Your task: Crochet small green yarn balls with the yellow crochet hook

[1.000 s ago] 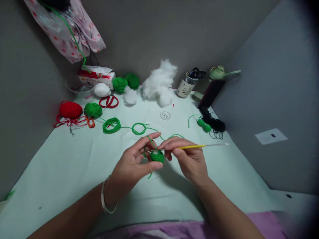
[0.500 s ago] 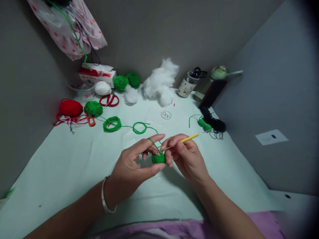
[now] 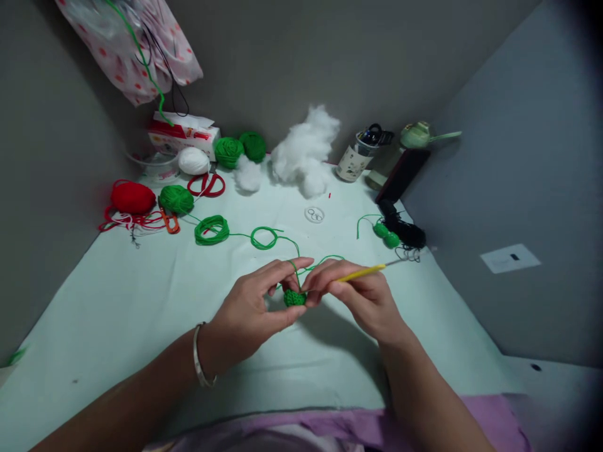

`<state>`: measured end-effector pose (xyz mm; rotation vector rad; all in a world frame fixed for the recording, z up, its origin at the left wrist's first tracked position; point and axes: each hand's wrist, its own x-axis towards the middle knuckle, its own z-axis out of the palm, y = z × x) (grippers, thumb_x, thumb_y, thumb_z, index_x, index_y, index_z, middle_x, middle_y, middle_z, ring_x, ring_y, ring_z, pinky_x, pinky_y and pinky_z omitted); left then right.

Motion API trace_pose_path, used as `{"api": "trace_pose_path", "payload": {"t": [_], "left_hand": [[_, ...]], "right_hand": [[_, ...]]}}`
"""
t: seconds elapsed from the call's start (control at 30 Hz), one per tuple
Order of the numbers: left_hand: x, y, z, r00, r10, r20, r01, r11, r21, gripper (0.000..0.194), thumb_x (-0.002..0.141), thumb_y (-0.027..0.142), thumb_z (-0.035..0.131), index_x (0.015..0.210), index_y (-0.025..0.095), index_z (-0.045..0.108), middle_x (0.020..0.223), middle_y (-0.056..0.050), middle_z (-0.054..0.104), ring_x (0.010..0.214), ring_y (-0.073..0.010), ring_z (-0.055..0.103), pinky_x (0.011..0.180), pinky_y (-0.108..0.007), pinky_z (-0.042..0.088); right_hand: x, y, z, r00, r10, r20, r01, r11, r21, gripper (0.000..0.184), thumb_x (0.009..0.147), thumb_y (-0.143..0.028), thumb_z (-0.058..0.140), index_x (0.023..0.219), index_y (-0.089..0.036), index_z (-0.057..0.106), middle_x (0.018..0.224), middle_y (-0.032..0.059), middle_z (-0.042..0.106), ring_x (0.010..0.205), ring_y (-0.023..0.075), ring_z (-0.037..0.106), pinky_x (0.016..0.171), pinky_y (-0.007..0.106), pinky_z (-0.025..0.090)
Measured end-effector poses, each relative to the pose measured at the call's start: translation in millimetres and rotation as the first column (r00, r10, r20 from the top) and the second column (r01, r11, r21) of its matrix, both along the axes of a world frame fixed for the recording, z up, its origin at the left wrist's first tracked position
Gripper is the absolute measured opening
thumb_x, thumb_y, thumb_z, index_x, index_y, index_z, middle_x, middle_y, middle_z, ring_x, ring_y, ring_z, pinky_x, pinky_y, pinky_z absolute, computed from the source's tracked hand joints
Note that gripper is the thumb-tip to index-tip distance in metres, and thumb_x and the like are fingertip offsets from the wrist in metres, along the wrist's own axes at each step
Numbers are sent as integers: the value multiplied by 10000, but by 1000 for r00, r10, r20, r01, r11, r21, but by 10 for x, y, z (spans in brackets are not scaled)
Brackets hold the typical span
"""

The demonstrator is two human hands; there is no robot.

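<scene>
A small green crochet piece (image 3: 294,297) is pinched between the thumb and fingers of my left hand (image 3: 257,307). Green yarn (image 3: 296,248) passes over my raised left index finger and down to the piece. My right hand (image 3: 360,298) is closed round the yellow handle of a crochet hook (image 3: 362,274). The hook's working end meets the top of the piece, its tip hidden by fingers and stitches; the other metal end points right. Beyond my hands lie a loose ring of green yarn (image 3: 264,238) and a wound green coil (image 3: 211,230).
White stuffing (image 3: 304,150) is heaped at the back wall. Red scissors (image 3: 206,185), a red yarn ball (image 3: 133,197) and an orange cutter (image 3: 169,220) lie left. At right are black yarn (image 3: 409,233), green crocheted balls (image 3: 386,235), a cup of tools (image 3: 354,162) and a bottle (image 3: 416,135).
The hook tilted up and has come down flatter, its working end staying at the green piece. Both hands shifted slightly, and the piece turned in my left fingers.
</scene>
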<state>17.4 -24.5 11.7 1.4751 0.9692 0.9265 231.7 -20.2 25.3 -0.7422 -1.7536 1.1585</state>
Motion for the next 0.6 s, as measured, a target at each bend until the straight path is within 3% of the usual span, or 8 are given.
{"api": "trace_pose_path", "payload": {"t": [0.1,0.2,0.27,0.33,0.43,0.53,0.6], "left_hand": [[15,25,-68,1000,17,-7,-17,999,28,528,776,116,790,1275,290,774,925,-14,701,891,-211,633,826,-324,470],[33,26,-80,995,102,15,-102,995,11,488,803,147,779,1278,257,768,953,-33,690,878,-206,612,825,-322,478],[47,-1,-59,985,162,65,-160,986,-36,438,878,232,745,1316,236,744,1003,-53,692,930,-216,617,851,-324,485],[65,-43,-27,968,206,141,-194,977,-89,420,951,314,696,1363,236,711,1045,-57,686,990,-218,618,911,-322,487],[92,-90,13,924,210,320,-128,957,-259,457,960,347,717,1408,266,675,1053,-33,671,1014,-194,616,950,-296,483],[107,-92,32,823,178,539,130,866,-484,504,896,328,801,1386,275,694,1046,-21,666,1000,-173,615,941,-277,478],[105,-83,35,761,167,628,268,799,-538,505,870,311,826,1361,265,716,1053,-28,674,1007,-170,609,951,-278,467]], "right_hand": [[-27,-42,29,966,-72,248,-7,953,301,176,1057,-204,544,1021,-198,716,899,71,776,881,190,756,774,325,639],[-107,-85,-21,852,-314,420,14,814,581,200,1053,-164,521,1112,-208,706,1034,98,798,862,169,767,700,256,615],[-170,-105,-91,781,-470,412,51,704,708,238,1025,-130,553,1158,-239,716,1124,101,809,876,178,785,696,255,619],[-221,-124,-168,785,-529,322,107,628,771,295,993,-116,601,1195,-296,719,1152,76,817,886,199,799,705,281,639],[-248,-173,-244,798,-558,228,216,617,756,365,955,-113,664,1224,-354,716,1155,54,815,912,237,806,732,338,673],[-201,-233,-234,799,-552,240,249,665,704,378,934,-131,708,1216,-382,729,1110,45,811,919,264,803,778,396,692],[-152,-252,-195,822,-504,267,233,724,650,342,930,-152,725,1171,-394,751,1035,27,807,859,249,800,770,393,694]]}}
